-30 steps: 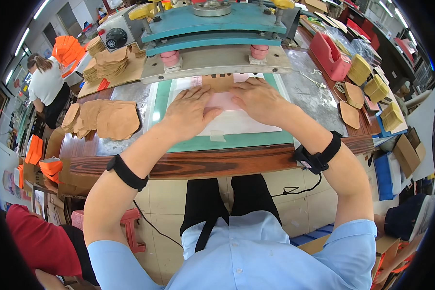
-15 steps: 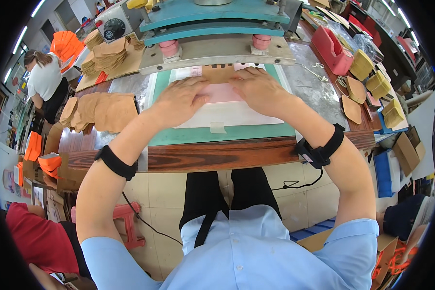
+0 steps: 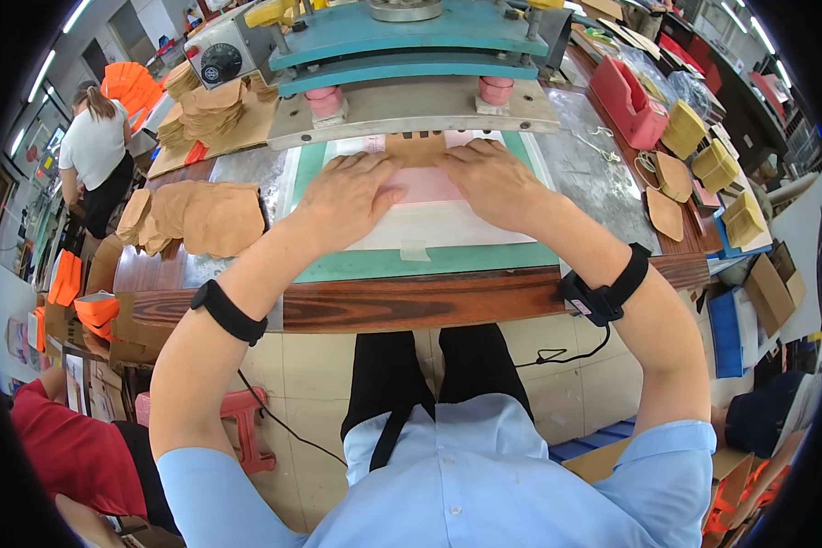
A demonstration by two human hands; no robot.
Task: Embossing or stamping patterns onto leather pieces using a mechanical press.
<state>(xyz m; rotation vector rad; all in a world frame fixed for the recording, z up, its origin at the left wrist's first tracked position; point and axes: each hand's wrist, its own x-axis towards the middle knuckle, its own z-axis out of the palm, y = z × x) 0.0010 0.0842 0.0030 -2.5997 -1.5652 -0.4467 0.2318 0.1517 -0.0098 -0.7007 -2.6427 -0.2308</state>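
My left hand rests palm down with fingers stretched out over the left part of a white sheet and a pink strip. On the right side my right hand lies likewise, fingertips at a brown piece with dark marks along its far edge. Both hands touch these flat layers; whether anything is under the fingers is hidden. The layers sit on a green mat, just in front of the press, which has teal plates over a metal bar.
Brown cut pieces are stacked at left, more behind. At right are a red holder, yellowish bundles and tan pieces. A dial box adjoins the press. A co-worker in white stands far left.
My hands have shifted slightly apart, with my left thumb a little farther left, while still lying on the layers. The co-worker in white has straightened a little.
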